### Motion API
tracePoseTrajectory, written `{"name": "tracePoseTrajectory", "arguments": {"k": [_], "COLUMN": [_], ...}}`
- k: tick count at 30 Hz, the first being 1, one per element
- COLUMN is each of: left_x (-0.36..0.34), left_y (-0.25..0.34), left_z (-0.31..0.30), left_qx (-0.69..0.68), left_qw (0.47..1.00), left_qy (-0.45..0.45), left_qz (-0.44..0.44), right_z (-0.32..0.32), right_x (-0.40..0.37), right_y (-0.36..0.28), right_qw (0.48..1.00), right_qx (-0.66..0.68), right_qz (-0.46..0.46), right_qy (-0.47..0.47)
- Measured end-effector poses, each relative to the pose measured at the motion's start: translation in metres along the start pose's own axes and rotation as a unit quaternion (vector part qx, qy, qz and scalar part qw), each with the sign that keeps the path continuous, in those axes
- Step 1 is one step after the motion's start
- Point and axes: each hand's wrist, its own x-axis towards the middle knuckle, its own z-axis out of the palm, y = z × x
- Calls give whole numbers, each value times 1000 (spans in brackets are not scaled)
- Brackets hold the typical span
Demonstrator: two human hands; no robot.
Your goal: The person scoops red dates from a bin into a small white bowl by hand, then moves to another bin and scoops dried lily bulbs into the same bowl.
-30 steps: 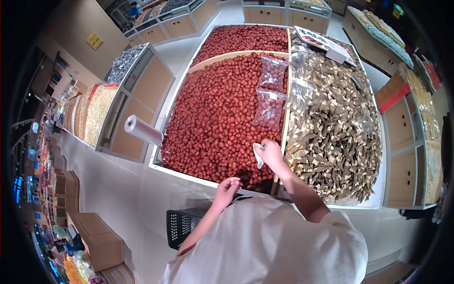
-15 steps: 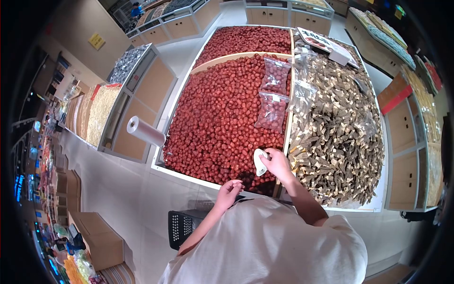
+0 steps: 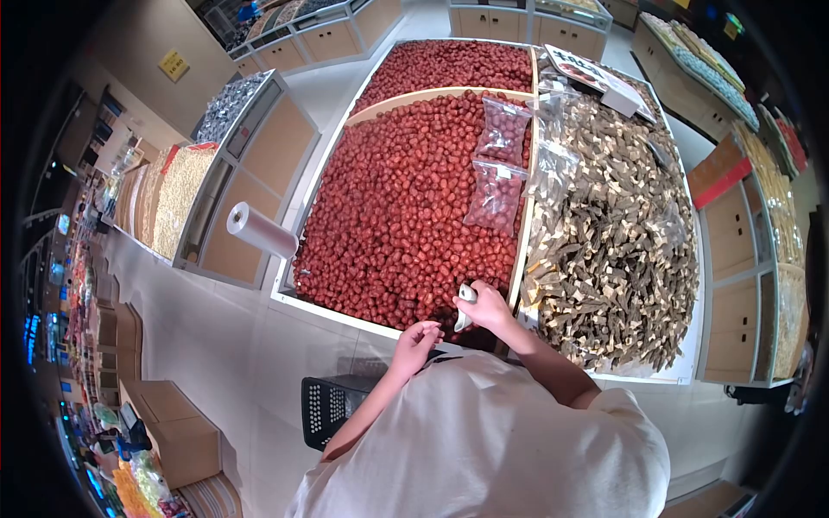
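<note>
Right hand: The right hand (image 3: 490, 309) was closed around a white scoop (image 3: 465, 304), fingers wrapped on its handle end.
Left hand: The left hand (image 3: 418, 337) hung at the near rim of the bin (image 3: 332, 312) with its fingers curled. Whether it gripped anything could not be told (the knuckles hid the palm).
Scoop position: It sat over the near right corner of the compartment of red dates (image 3: 397, 198), just above or touching the top layer; contact was not clear.
Scoop axis: Its long axis ran roughly toward and away from the person, slightly slanted, with the lower end closest to the body.
Dates from the hands: The heap spread forward and to the left of both hands, and the right hand was the nearer one. The left hand lay just beside the scoop, on its left, apart from it.
Compartment bounds: A wooden divider (image 3: 432, 93) closed the far side, and a side board (image 3: 518, 250) separated the dates from the brown dried goods (image 3: 613, 224) on the right.
On the heap: Two sealed bags (image 3: 494, 194) of dates lay near the right board, well beyond the hands.
Around: A roll of plastic bags (image 3: 262, 231) stood off the bin's left corner, and a black basket (image 3: 331, 410) hung below the left arm.
</note>
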Motion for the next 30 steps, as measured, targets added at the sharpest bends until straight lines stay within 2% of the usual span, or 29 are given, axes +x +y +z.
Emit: {"name": "tracePoseTrajectory", "arguments": {"k": [1,3,5,7,9,12,13,16,21,23,25,27,29,30], "left_x": [0,0,0,0,1,2,2,2,-1,-3,-4,-3,-2,-1], "left_y": [-1,-3,-4,-4,-4,-4,-5,-4,0,3,1,-1,-1,-2], "left_z": [-1,-3,-3,-3,-3,-2,-2,-2,-2,-2,-2,-2,-2,-2], "left_qx": [0,23,20,18,18,11,9,10,2,1,-1,0,-4,-8], "left_qw": [1000,1000,1000,1000,1000,1000,1000,1000,1000,1000,1000,1000,1000,1000], "left_qy": [0,-12,-11,-11,-17,-22,-22,-19,3,7,10,6,3,0], "left_qz": [-1,16,13,10,7,7,7,5,-2,-5,-10,-9,-13,-15], "right_z": [0,-6,-6,6,10,14,16,19,30,42,31,16,-3,-11], "right_x": [0,-2,-4,0,1,3,3,2,11,19,15,11,3,1], "right_y": [1,-1,1,15,23,32,33,24,32,50,40,28,6,-1], "right_qw": [1000,987,983,952,941,877,877,881,886,937,943,960,967,966], "right_qx": [0,102,122,253,274,407,406,426,425,317,291,182,162,127], "right_qz": [1,112,128,170,196,251,251,205,177,29,31,-54,-51,-105], "right_qy": [-1,-56,-58,-21,-36,-45,-45,25,56,141,160,204,189,200]}}
